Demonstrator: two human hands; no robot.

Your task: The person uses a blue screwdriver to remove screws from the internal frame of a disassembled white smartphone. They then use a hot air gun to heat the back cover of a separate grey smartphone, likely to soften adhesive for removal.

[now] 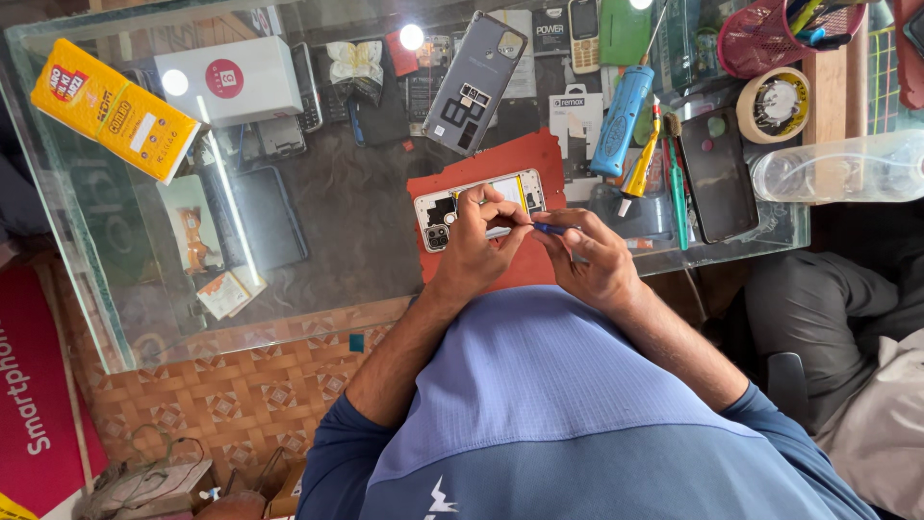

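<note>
An opened smartphone [452, 205] with its back removed lies on a red mat [481, 164] on the glass counter. My left hand [476, 246] rests on the phone, fingers pinching at its middle. My right hand [587, 255] holds a small blue-handled tool [549, 228] with its tip pointed at the phone beside my left fingers. The phone's grey back cover [476, 82] lies farther back on the glass.
A blue tool [619, 120], a yellow screwdriver [640, 164], a green tool [678, 188] and a dark phone [717, 173] lie right of the mat. A yellow box [111, 108], a white box [231, 82], a tape roll [775, 104] and a pink basket [770, 39] also stand about.
</note>
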